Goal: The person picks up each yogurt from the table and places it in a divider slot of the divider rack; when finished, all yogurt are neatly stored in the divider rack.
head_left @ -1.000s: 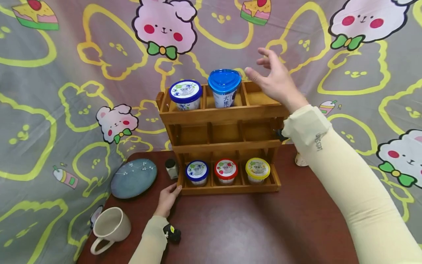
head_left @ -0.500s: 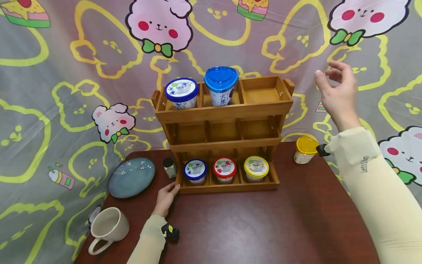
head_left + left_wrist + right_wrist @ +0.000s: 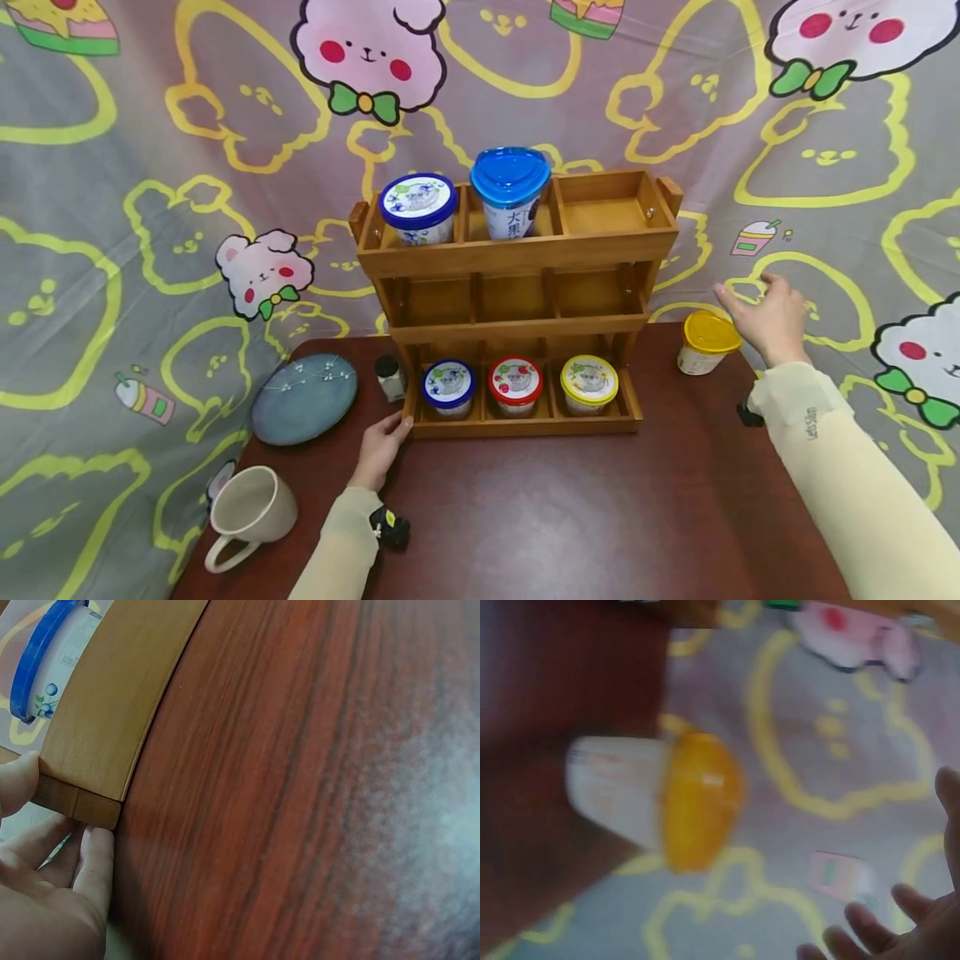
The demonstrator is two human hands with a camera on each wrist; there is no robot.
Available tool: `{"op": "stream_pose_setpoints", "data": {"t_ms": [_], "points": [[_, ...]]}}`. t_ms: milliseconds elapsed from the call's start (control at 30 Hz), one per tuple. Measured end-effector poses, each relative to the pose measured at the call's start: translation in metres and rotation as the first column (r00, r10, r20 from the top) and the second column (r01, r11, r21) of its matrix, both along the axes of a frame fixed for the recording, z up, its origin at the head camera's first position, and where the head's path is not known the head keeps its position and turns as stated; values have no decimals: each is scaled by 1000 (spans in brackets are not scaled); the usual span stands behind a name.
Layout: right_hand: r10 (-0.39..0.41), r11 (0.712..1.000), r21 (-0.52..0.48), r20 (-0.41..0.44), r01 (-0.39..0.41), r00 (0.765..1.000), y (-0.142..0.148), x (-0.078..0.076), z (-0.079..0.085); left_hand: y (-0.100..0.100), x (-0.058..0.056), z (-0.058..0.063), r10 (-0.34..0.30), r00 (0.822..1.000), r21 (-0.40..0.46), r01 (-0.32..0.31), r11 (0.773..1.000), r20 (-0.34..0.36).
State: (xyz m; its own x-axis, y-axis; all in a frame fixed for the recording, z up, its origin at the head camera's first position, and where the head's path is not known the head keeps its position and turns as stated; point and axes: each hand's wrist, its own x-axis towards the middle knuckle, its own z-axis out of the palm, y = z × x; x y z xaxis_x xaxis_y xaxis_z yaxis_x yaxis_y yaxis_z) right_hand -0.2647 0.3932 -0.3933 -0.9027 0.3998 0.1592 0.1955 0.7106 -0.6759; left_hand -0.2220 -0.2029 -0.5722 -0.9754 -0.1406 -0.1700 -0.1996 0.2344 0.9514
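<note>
My left hand (image 3: 379,452) holds the front left corner of a three-tier wooden shelf (image 3: 517,427), thumb on one side and fingers on the other. My right hand (image 3: 771,322), with nothing in it, hovers above and right of a white cup with a yellow lid (image 3: 708,335). Its fingers are spread apart from the cup in the blurred right wrist view. On the shelf's top tier are a blue-lidded tub (image 3: 418,208) and a tall blue-lidded yogurt cup (image 3: 512,192). Tubs with blue (image 3: 447,387), red (image 3: 515,386) and yellow lids (image 3: 589,384) fill the bottom tier.
Left of the shelf are a small black-capped jar (image 3: 389,377), a blue-grey plate (image 3: 305,400) and a beige mug (image 3: 253,510). A patterned cloth (image 3: 315,208) hangs behind the dark red table (image 3: 562,508).
My right hand has moved right from above the shelf's top right, then down toward the yellow-lidded cup, which was earlier mostly hidden by the arm. My left hand stays at the shelf corner.
</note>
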Motion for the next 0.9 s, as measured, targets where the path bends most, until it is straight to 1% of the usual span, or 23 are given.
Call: {"op": "stream_pose_setpoints", "data": {"t_ms": [67,167,333,467,567,667,800,900], "points": [[-8,1000,-2,80,8,997,1,-3,-16,-1,0,-1,0,1000,6,0,1000,-2],[-23,1000,23,179,19,983,0,-9,-34,-3,0,-3,10,1000,11,-10,1000,-7],[-71,995,90,255,49,964,-5,-18,-53,-2,2,-2,20,1000,9,-20,1000,-2],[-131,990,97,314,106,940,-9,-25,-63,-1,2,-4,22,1000,0,-22,1000,1],[-165,986,92,345,142,924,-13,-31,-70,-1,2,-7,26,1000,-3,-26,1000,-7],[-174,984,89,365,152,914,-15,-34,-78,1,2,-8,28,1000,2,-28,1000,-14],[-168,986,60,378,157,911,-16,-33,-85,2,0,-8,24,1000,2,-23,1000,-20],[-157,987,22,370,160,916,-15,-32,-87,0,-2,-6,28,999,-5,-28,1000,-25]]}}
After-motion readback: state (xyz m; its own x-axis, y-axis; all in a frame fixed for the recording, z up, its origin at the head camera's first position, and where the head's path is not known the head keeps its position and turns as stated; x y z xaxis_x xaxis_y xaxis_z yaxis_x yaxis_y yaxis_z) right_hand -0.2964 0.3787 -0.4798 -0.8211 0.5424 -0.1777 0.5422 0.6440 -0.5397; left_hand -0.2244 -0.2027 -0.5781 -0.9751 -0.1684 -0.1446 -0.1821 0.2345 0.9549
